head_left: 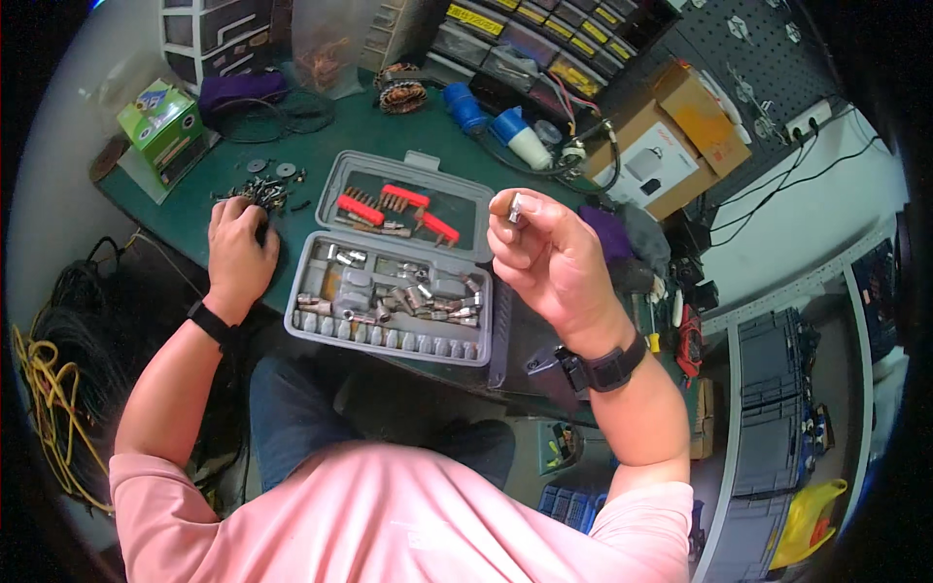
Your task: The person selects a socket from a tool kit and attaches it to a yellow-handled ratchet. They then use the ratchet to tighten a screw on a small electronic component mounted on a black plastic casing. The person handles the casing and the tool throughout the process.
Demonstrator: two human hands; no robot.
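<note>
Metal piece (515,208), likely a socket, pinched in right hand (556,251), best held lightly by its sides, with left hand (239,248) at loose screws (277,191), grip impossible to tell.

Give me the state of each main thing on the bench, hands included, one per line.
Right hand: raised, pinching metal piece
Metal piece: held in fingertips
Left hand: lowered, fingers at small hardware
Small hardware: loose, piled
Gray case: open, lid laid back
Sockets: front ones lined up, others jumbled
Red bit holders: lying in lid
Green box: standing
</note>
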